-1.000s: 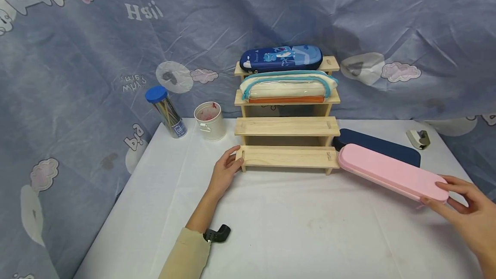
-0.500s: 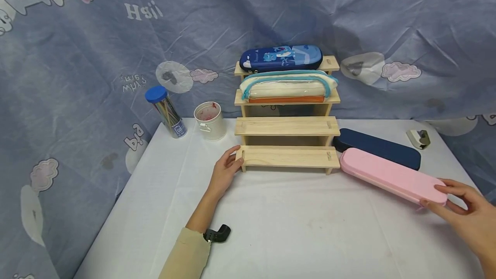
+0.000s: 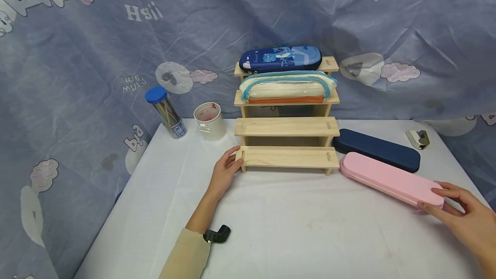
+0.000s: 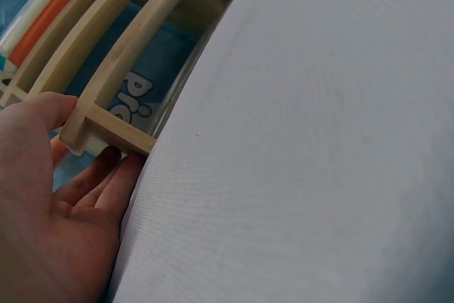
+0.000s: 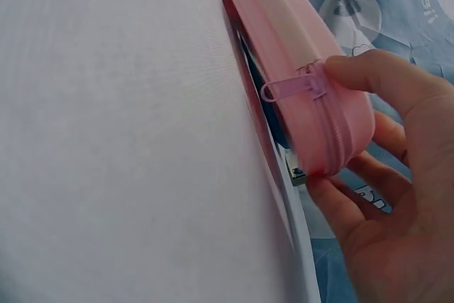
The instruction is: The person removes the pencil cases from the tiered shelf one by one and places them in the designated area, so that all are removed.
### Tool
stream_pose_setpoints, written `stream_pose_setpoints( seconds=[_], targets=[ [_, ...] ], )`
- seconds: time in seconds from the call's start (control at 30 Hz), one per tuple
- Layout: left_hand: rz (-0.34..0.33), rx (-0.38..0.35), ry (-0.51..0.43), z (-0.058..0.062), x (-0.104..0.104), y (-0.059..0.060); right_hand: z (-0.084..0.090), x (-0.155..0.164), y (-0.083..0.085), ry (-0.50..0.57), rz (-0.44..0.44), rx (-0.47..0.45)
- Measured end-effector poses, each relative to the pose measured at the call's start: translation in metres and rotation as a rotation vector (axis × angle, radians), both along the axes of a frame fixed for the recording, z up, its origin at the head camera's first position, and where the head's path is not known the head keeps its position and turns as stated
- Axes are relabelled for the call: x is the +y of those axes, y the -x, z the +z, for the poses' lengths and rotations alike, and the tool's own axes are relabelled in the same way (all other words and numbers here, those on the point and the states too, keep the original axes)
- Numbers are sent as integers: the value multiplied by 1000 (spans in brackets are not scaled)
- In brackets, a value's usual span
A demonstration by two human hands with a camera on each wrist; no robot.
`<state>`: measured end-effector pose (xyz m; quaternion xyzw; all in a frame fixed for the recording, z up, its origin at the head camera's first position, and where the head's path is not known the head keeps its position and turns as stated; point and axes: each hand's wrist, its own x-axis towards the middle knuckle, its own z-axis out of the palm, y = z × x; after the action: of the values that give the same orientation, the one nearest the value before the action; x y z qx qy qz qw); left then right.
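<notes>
A tiered wooden shelf rack stands at the back of the table. My left hand grips the left end of its lowest step; in the left wrist view the thumb lies at the corner of the wooden board, the fingers behind it. My right hand pinches the right end of a long pink pencil case between thumb and fingers. Its zipper pull shows in the right wrist view. The pink case slants down to the right, its far end close beside the rack's lowest step.
A navy case lies just behind the pink one. A blue printed pencil case and a cream-and-teal pouch fill the upper steps. A white pail, a blue-lidded jar and a small white-green object stand around.
The pink case has moved slightly down and toward the front with my right hand, uncovering more of the navy case. My left hand stays on the rack.
</notes>
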<state>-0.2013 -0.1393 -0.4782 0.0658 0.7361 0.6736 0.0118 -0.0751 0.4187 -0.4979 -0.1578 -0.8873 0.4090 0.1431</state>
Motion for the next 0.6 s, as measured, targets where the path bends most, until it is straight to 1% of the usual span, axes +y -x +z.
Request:
stream_pose_setpoints(
  seconds=[0.13,0.23,0.33,0.43,0.6],
  targets=[
    [-11,-7,1,1,0,0,-8,6,2,-45,12,-55],
    [-15,-7,3,2,0,-1,-11,8,3,-65,19,-96],
    [-14,-4,7,2,-1,-1,-10,7,3,-92,35,-98],
    [-10,-8,11,2,0,0,-5,2,3,-110,38,-54],
    [-6,-7,13,2,0,0,11,-6,4,-54,-43,133]
  ],
)
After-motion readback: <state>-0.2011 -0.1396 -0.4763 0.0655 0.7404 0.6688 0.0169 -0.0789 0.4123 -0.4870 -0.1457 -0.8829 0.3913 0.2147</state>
